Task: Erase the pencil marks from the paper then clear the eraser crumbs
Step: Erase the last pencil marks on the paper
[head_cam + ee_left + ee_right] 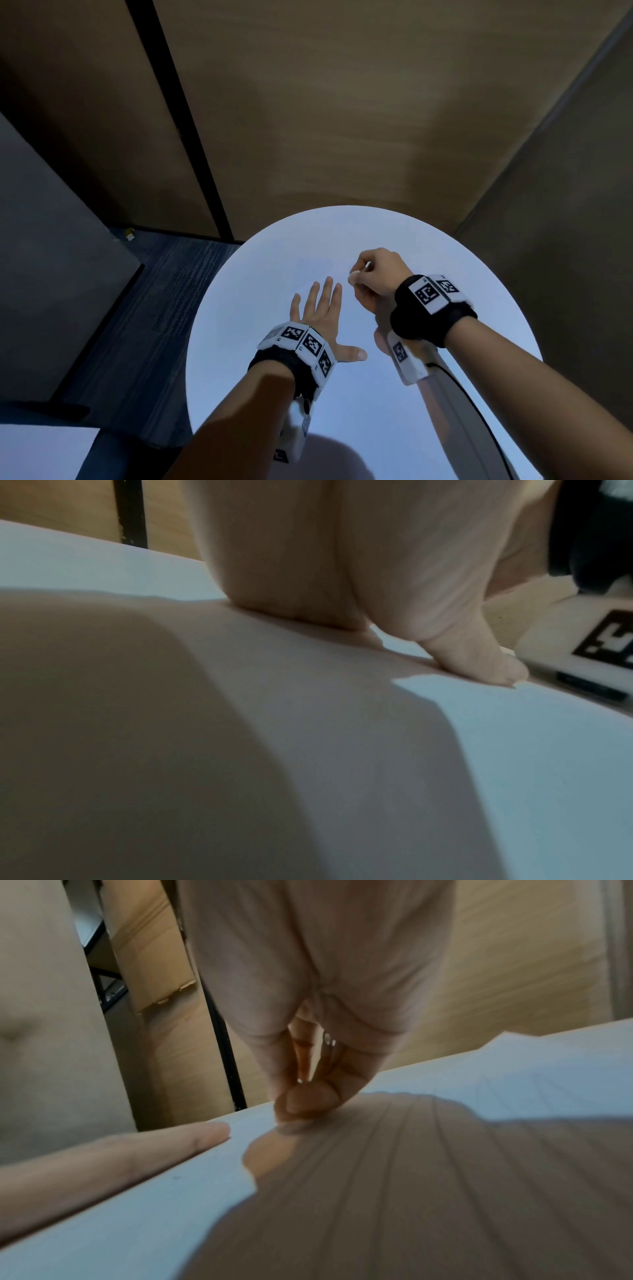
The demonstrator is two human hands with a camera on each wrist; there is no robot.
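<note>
Your left hand (320,317) spread flat, pressing thin white paper sheet (534,1066) on round white table (479,274); your right hand (375,274) just beside it pinches small pale object, probably eraser (352,277), tip on paper beyond left fingertips

Round table (462,274) stands before the person, wall panels (342,102) behind it, carpeted floor (154,291) to its left. Paper (531,1069) lies on the tabletop. Left hand (320,317) lies flat on the table, left of the right hand (375,274) — near it, apart. Right hand holds a small eraser (353,277) between fingertips, down at the sheet — contact cannot be confirmed.
</note>
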